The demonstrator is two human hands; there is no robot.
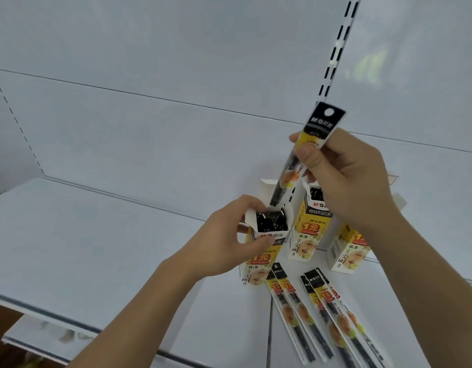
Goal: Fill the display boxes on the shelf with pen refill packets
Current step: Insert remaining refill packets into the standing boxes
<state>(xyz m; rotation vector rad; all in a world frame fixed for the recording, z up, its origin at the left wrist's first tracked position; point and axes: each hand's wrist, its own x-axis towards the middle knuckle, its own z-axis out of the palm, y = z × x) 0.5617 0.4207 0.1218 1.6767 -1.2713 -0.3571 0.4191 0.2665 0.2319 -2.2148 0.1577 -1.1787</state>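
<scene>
So we've got our left hand [224, 243] wrapped around the top of the nearest display box [258, 251], thumb across the front and fingers curled round the back edge. The box is standing on the white shelf [97, 248], flaps open, and it's already packed with black packet tops.

Our right hand [343, 176] is pinching one refill packet [306, 155] near its upper end — thumb on the front, fingers behind. The packet is tilted, with its black header and hang hole sticking up above our fingers, and its bottom tip is right at the mouth of the box we're gripping. Can't tell for sure if the tip is actually inside yet or just touching the other packets.

Two more boxes are on the shelf behind and to the right: a middle box [308, 229], open at the top with dark packets showing, and a right box [347, 248] that's mostly hidden by our right forearm — can't tell how full that one is.

In front of the boxes, loose packets are lying flat on the shelf in two little bunches, a left bunch [290, 309] just beside the box we're holding and a right bunch [333, 314] near it. They overlap each other, headers pointing toward the boxes.

Behind it all is the plain white back panel [150, 128] with a slotted upright strip [338, 46].
</scene>
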